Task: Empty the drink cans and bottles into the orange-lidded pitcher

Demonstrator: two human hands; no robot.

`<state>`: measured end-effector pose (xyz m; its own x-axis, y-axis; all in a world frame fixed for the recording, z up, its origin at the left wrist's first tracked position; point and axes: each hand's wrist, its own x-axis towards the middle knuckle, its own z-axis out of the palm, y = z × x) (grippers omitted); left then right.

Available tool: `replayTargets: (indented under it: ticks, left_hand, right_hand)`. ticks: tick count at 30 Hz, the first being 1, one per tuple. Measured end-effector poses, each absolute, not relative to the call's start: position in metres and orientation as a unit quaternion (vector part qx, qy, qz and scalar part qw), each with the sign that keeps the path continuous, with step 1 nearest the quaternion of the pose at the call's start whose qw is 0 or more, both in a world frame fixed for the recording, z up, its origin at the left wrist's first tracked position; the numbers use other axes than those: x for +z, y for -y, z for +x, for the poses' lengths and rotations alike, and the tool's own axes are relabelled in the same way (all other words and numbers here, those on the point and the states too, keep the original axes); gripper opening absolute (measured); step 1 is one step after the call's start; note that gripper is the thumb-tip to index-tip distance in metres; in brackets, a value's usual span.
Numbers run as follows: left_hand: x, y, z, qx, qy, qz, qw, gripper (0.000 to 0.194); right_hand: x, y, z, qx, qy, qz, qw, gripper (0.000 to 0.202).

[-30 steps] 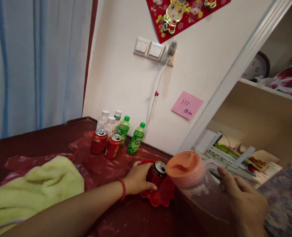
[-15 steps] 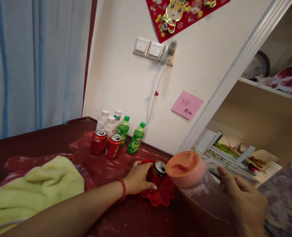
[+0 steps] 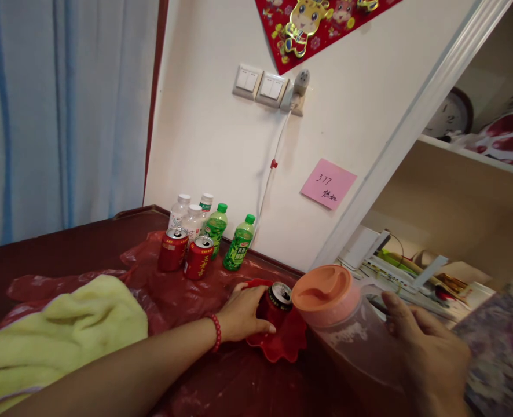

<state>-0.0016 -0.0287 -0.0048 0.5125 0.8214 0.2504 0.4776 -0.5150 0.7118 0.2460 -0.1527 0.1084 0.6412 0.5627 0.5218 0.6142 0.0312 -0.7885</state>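
Observation:
My left hand (image 3: 245, 313), with a red bead bracelet, is wrapped round an opened dark red can (image 3: 276, 307). The can stands upright in a red dish with a wavy rim (image 3: 285, 344). At the right, my right hand (image 3: 430, 353) grips the handle of a clear pitcher (image 3: 361, 341) with an orange lid (image 3: 326, 292). The pitcher tilts to the left, its lid close beside the can. How much liquid either one holds cannot be made out.
Behind stand two red cans (image 3: 199, 258), several white-capped bottles (image 3: 180, 211) and two green bottles (image 3: 239, 243). A yellow towel (image 3: 87, 336) lies at the left on the dark red table (image 3: 4, 260). Cluttered shelves (image 3: 477, 159) are at the right.

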Motion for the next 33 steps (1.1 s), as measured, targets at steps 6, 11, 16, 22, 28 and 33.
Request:
replayTargets:
  ticks: [6, 11, 16, 22, 28, 33]
  left_hand:
    - [-0.006, 0.027, -0.001, 0.293, -0.396, 0.821, 0.287, 0.082]
    - [-0.006, 0.027, -0.001, 0.289, -0.396, 0.825, 0.282, 0.081]
    - [-0.008, 0.027, -0.001, 0.289, -0.396, 0.824, 0.286, 0.082]
    - [-0.010, 0.025, -0.001, 0.285, -0.394, 0.829, 0.277, 0.081]
    - [-0.014, 0.023, -0.002, 0.293, -0.390, 0.831, 0.269, 0.080]
    - [-0.014, 0.024, -0.002, 0.294, -0.385, 0.833, 0.267, 0.081]
  right_hand:
    - [0.109, 0.150, 0.248, -0.002, 0.394, -0.707, 0.587, 0.054]
    - [0.110, 0.151, 0.247, -0.007, 0.399, -0.707, 0.584, 0.054]
    - [0.109, 0.151, 0.249, -0.011, 0.393, -0.720, 0.572, 0.057]
    - [0.106, 0.149, 0.253, -0.015, 0.403, -0.714, 0.572, 0.057]
    - [0.103, 0.148, 0.258, -0.019, 0.399, -0.726, 0.560, 0.059]
    - [0.105, 0.149, 0.256, -0.019, 0.399, -0.724, 0.562, 0.057]
